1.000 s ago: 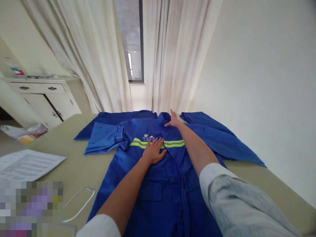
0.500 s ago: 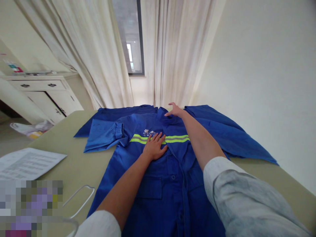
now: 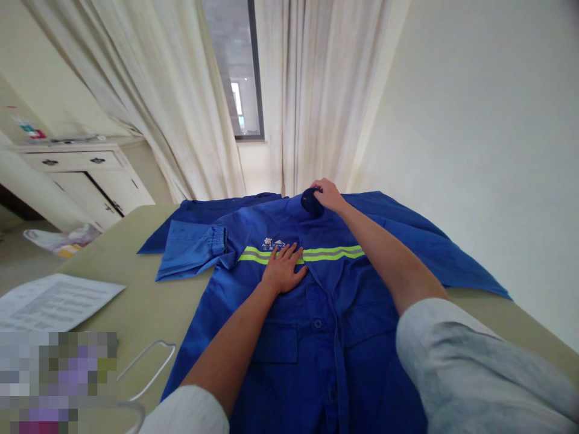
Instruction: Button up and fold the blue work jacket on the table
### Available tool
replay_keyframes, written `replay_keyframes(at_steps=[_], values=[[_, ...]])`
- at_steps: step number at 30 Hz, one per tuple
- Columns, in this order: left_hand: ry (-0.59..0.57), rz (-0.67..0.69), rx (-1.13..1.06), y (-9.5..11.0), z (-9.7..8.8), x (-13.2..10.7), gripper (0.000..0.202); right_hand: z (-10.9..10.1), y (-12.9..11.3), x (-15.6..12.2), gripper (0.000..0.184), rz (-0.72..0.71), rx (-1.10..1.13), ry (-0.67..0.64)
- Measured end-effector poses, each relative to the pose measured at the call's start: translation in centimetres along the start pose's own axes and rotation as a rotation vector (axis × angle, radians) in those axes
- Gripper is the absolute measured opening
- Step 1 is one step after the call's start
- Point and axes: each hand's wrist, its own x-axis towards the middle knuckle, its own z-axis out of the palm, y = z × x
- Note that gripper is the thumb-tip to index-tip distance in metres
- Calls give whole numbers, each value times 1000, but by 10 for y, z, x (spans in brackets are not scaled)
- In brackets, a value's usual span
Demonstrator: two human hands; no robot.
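Blue work jacket (image 3: 289, 337) lies flat on the tabletop (image 3: 136, 307), front buttoned, one sleeve (image 3: 190, 256) folded inward, the other sleeve (image 3: 429, 247) outstretched. On the jacket, our left hand (image 3: 283, 270) presses spread; our right hand (image 3: 327, 195) pinches the collar (image 3: 311, 202).

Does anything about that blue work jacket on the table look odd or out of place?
Yes. On the blue work jacket, the collar is bunched into a dark rounded fold under the right hand instead of lying flat. The sleeve at the left of the view is also doubled back across the jacket, not spread out.
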Motion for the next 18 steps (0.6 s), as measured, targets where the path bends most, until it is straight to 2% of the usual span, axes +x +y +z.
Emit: replay_keyframes(at_steps=[3,4,5,8,9,11,14,16,18], values=[[7,7,5,1,-1,0,68,-7,6,-40,30,-158,42,-468],[12,10,4,1,-2,0,69,-5,8,-57,35,-181,46,-527],[21,13,0,1,-3,0,69,0,8,-74,40,-189,40,-499],[66,40,-20,4,-8,-2,63,25,2,-118,52,-169,-21,-302],[85,56,-33,5,-10,-4,57,33,-3,-127,52,-154,-47,-292],[126,90,-66,9,-11,-7,45,46,-14,-139,49,-137,-92,-314],[185,96,-100,12,-17,-11,32,51,-29,-149,48,-128,-101,-196],[236,50,-102,4,-29,-13,32,48,-37,-164,51,-127,-90,-153],[349,-84,-98,-18,-51,-17,36,46,-43,-191,51,-122,-95,-203]])
